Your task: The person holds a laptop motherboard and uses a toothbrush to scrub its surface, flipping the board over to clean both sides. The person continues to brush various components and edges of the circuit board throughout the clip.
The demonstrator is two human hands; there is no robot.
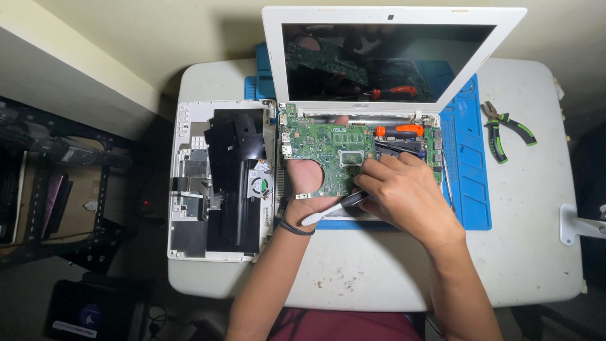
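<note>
Lit from above, evenly across the white surface (530,158), the green circuit board (322,155) and the blue mat (470,158). Dim toward the left edge, the black shelf rack (50,189) sunk in shadow, detail lost there. Dark too along the bottom corners. Soft shadows under both forearms. Black laptop screen (385,60) mirror-like, reflecting board and orange-handled screwdriver (399,130). Sharp at the centre; slight wide-angle bending at the edges, perhaps mild softness in the corners. No motion blur on the right hand (404,189).
</note>
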